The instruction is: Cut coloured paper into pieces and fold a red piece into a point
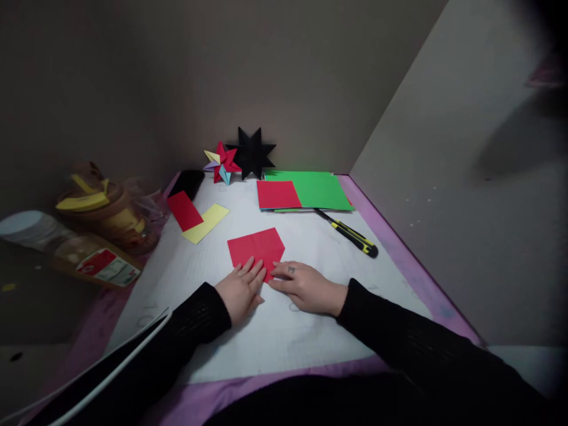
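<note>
A sheet of red paper [255,244] lies on the white table cover in front of me, its right side folded to a blunt point. My left hand [242,290] rests flat across its lower part, fingers stretched out and pressing down. At the paper's lower right edge, my right hand [308,287] is curled, with thumb and fingertips closed on the red paper. The fingers of both hands nearly meet there and hide the paper's lower corner.
Behind lie a red strip [185,211], a yellow strip [206,223], a phone [187,184] and stacked green paper [323,190] with a cutter knife [354,238]. A multicoloured paper star [224,163] and black star [254,152] lean on the wall. A bottle [89,254] and cup [110,216] stand left.
</note>
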{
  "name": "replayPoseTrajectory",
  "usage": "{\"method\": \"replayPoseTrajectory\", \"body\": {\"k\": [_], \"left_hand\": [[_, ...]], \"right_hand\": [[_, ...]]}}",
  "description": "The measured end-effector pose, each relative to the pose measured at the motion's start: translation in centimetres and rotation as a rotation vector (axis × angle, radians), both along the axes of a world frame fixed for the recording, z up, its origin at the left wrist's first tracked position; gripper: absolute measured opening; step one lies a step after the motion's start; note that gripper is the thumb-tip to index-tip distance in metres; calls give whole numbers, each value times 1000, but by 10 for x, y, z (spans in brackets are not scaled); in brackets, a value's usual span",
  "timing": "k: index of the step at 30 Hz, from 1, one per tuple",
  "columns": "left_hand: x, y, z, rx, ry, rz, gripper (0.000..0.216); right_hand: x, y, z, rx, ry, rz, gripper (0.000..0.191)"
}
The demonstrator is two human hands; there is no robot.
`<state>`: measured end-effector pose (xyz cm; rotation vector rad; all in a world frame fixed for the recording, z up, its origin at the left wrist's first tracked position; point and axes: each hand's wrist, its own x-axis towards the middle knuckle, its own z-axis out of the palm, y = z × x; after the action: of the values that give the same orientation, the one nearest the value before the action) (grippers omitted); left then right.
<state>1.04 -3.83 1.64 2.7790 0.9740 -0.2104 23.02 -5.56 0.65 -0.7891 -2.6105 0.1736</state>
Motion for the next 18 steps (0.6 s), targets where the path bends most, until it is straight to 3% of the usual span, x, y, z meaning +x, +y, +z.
{"method": "replayPoseTrajectory", "body": {"k": [13,18], "left_hand": [[1,-1,2,23,-7,9,56],[0,0,1,14,-12,11,56]], "right_hand": [[1,-2,-2,-76,-146,-9,56],[-1,-1,-3,-46,-138,-99,45]]}}
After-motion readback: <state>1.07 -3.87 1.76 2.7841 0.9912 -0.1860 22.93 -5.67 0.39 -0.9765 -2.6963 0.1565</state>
